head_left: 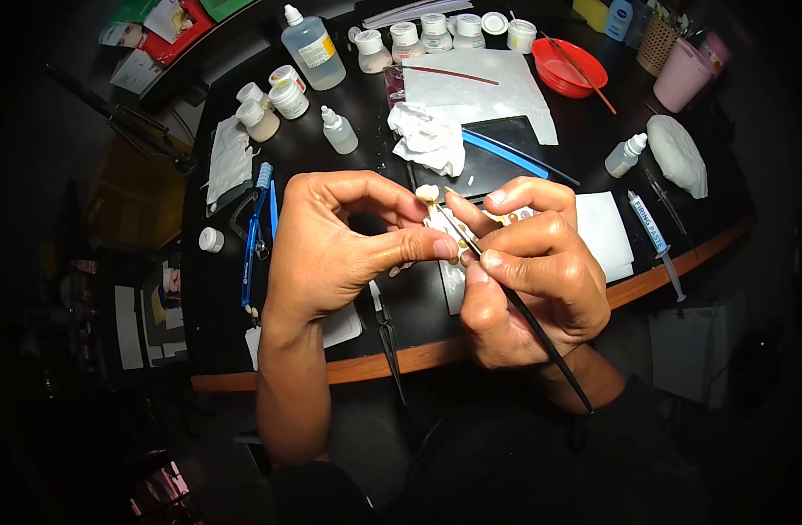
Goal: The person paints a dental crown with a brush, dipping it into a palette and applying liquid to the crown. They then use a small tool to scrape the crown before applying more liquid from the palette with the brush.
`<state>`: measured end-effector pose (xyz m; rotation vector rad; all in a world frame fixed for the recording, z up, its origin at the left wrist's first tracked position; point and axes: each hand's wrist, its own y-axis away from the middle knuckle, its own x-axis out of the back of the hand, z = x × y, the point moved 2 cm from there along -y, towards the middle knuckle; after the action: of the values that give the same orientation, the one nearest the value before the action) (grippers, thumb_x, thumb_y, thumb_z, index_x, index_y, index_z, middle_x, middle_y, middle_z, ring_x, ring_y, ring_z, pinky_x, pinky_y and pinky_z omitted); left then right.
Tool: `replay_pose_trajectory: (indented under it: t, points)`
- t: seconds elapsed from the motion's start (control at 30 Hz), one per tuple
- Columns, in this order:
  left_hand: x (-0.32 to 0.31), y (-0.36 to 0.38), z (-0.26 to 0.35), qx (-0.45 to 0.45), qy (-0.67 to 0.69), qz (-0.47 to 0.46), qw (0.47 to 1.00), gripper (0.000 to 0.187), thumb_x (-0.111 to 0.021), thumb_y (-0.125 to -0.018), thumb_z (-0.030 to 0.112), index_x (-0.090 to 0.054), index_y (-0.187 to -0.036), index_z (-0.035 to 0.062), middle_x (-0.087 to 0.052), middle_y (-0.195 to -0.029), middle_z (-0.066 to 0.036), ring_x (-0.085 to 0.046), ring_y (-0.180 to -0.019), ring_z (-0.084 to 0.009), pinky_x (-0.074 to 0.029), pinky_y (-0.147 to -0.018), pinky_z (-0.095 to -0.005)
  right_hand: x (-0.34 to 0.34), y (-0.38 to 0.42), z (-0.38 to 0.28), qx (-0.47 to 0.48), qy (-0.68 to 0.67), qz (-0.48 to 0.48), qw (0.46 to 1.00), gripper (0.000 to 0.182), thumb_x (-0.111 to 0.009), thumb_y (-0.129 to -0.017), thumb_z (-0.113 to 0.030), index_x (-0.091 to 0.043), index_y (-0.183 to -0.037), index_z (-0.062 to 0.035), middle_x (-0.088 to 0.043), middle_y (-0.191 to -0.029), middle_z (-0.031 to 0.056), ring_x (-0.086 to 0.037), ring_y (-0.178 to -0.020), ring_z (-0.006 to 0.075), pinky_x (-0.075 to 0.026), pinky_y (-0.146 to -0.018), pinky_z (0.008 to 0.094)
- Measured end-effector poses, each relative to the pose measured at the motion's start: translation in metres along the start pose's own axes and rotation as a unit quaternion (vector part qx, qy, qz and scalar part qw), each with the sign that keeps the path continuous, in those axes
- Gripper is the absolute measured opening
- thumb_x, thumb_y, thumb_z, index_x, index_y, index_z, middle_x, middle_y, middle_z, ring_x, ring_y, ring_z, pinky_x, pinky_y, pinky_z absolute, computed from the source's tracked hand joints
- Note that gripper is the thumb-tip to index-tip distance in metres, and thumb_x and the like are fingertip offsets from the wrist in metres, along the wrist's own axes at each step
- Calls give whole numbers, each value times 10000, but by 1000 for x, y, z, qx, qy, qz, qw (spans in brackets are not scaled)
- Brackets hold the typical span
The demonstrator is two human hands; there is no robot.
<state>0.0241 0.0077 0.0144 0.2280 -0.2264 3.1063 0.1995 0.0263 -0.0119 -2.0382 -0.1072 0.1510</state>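
In the head view, a small cream-coloured dental crown [428, 192] sits at the index fingertip of my left hand [340, 236], whose thumb and fingers curl around it in a pinch. My right hand [541, 271] grips a thin black-handled brush [537, 328] like a pen, its tip right at the underside of the crown. Beneath the hands lies a white palette [454, 284] with several small coloured spots, partly hidden by my fingers. Behind the crown rests a crumpled white tissue [429, 140].
Tweezers [386, 332] lie near the wooden table edge [427, 357]. Several jars [405, 39], a large bottle [313, 52] and a red bowl [569, 68] stand at the back. A firing paste syringe [653, 232] and a dropper bottle [626, 156] are on the right.
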Motion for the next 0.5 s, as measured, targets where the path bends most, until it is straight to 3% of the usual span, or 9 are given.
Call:
replay_pose_trajectory:
  t: [0.23, 0.33, 0.5]
  points:
    - [-1, -1, -4, -1, 34, 16, 999, 250, -924, -666, 71, -730, -787, -31, -707, -744, -61, -629, -671, -63, -502, -618, -195, -1, 1, 1, 0, 0, 0, 1000, 219, -661, -640, 122, -602, -808, -6, -613, -759, 93, -630, -879, 291, -609, -732, 371]
    - [0, 0, -1, 10, 12, -1, 1000, 243, -872, -691, -34, -675, -832, -36, -697, -783, -97, -696, -744, -137, -563, -694, -249, -2, 0, 0, 4, 1, -1, 1000, 219, -659, -639, 123, -603, -807, -6, -612, -758, 94, -630, -875, 290, -611, -731, 372]
    - [1, 0, -2, -14, -3, -7, 1000, 247, -876, -686, -32, -677, -833, -36, -701, -786, -96, -696, -751, -141, -564, -709, -256, -2, 0, 1, 6, 2, -1, 1000, 224, -656, -629, 120, -606, -803, -10, -611, -749, 88, -635, -866, 290, -600, -737, 373]
